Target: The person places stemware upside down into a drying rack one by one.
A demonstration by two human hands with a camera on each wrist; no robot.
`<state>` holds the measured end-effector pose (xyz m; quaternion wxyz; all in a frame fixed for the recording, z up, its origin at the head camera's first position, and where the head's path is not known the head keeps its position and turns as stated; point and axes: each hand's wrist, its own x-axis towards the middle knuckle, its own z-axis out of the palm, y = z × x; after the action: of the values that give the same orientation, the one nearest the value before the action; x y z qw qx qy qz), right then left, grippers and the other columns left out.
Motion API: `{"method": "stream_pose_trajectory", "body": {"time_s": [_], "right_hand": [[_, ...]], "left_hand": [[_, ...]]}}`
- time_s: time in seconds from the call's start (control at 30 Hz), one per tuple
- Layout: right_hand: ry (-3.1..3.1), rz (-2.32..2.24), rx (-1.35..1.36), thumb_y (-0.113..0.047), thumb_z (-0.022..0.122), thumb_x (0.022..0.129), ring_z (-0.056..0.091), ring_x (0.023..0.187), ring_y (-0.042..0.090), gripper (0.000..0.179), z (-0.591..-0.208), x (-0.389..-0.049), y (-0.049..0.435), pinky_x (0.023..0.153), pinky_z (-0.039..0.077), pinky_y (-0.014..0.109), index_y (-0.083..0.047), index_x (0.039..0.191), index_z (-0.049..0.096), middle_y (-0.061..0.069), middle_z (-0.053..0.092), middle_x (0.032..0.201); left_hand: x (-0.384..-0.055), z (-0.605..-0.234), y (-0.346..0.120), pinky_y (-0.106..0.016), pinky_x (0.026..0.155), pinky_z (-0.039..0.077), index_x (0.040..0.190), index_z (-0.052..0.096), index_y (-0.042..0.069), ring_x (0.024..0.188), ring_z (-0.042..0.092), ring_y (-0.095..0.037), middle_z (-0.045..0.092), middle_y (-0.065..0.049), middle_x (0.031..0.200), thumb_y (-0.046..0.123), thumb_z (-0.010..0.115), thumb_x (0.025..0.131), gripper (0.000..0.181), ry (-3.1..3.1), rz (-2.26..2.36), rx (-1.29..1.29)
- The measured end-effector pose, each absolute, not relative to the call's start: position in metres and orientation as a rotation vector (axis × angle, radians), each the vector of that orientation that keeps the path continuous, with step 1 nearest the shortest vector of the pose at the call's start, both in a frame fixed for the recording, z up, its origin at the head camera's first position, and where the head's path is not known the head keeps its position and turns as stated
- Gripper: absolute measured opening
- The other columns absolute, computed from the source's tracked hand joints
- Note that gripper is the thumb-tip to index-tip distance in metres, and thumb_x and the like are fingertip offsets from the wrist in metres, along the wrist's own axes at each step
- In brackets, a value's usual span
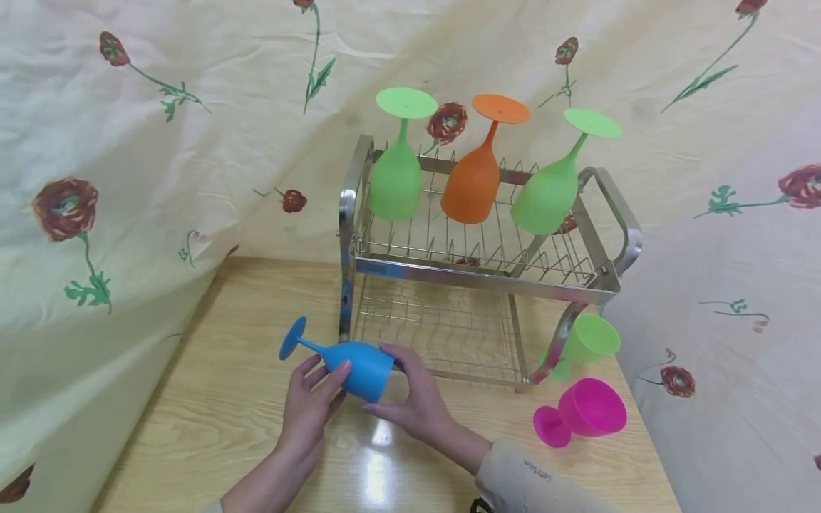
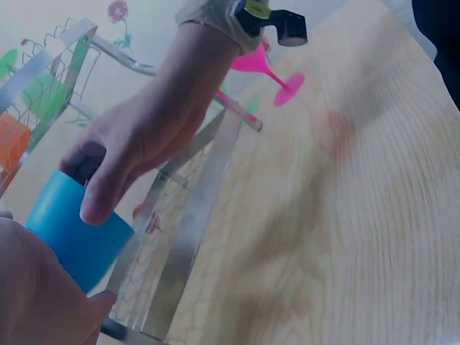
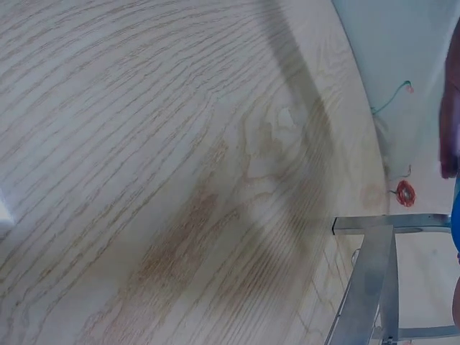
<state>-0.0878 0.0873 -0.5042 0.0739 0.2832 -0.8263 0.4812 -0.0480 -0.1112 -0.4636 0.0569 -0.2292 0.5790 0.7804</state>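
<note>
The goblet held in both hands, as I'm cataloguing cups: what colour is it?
The goblet is blue all over; the head view shows it best.

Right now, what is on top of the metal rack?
On the rack, left to right, upside down: green goblet, orange goblet, second green goblet. What lies directly behind their bowls is hidden.

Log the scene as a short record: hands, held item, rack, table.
Left hand: holds the blue goblet at the stem end of its bowl
Right hand: holds the same bowl near its rim
Blue goblet: tipped sideways, foot leftward in head view
Metal rack, upper tier: left green goblet, orange goblet, right green goblet, foot up
Table, right side: pink goblet, with rear green goblet beyond it, both upright
</note>
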Motion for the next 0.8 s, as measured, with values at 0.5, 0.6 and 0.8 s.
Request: {"method": "stream_pose_trajectory", "body": {"time_s": [0.5, 0.6, 0.8], "right_hand": [[-2.448, 1.37, 0.843, -0.018, 0.102, 0.072, 0.062, 0.132, 0.03, 0.099, -0.507, -0.085, 0.082, 0.109, 0.057, 0.043, -0.007, 0.153, 0.046, 0.013, 0.056, 0.149], [-2.445, 1.34, 0.855, -0.017, 0.101, 0.073, 0.061, 0.132, 0.031, 0.099, -0.509, -0.085, 0.08, 0.109, 0.057, 0.044, -0.005, 0.154, 0.045, 0.016, 0.056, 0.149], [-2.446, 1.293, 0.873, -0.019, 0.102, 0.072, 0.06, 0.133, 0.033, 0.103, -0.511, -0.084, 0.079, 0.11, 0.056, 0.048, -0.005, 0.155, 0.042, 0.017, 0.055, 0.15]], "left_hand": [[-0.052, -0.456, -0.097, -0.06, 0.124, 0.037, 0.163, 0.026, 0.004, 0.149, 0.038, -0.043, 0.035, -0.022, 0.162, 0.029, 0.087, 0.092, 0.096, 1.85, 2.367, -0.722], [-0.052, -0.457, -0.097, -0.062, 0.124, 0.036, 0.162, 0.026, 0.004, 0.148, 0.039, -0.043, 0.036, -0.022, 0.162, 0.028, 0.087, 0.093, 0.096, 1.867, 2.361, -0.727], [-0.052, -0.458, -0.1, -0.062, 0.123, 0.038, 0.162, 0.028, 0.004, 0.147, 0.04, -0.043, 0.037, -0.021, 0.162, 0.027, 0.088, 0.091, 0.095, 1.915, 2.327, -0.736]]}}
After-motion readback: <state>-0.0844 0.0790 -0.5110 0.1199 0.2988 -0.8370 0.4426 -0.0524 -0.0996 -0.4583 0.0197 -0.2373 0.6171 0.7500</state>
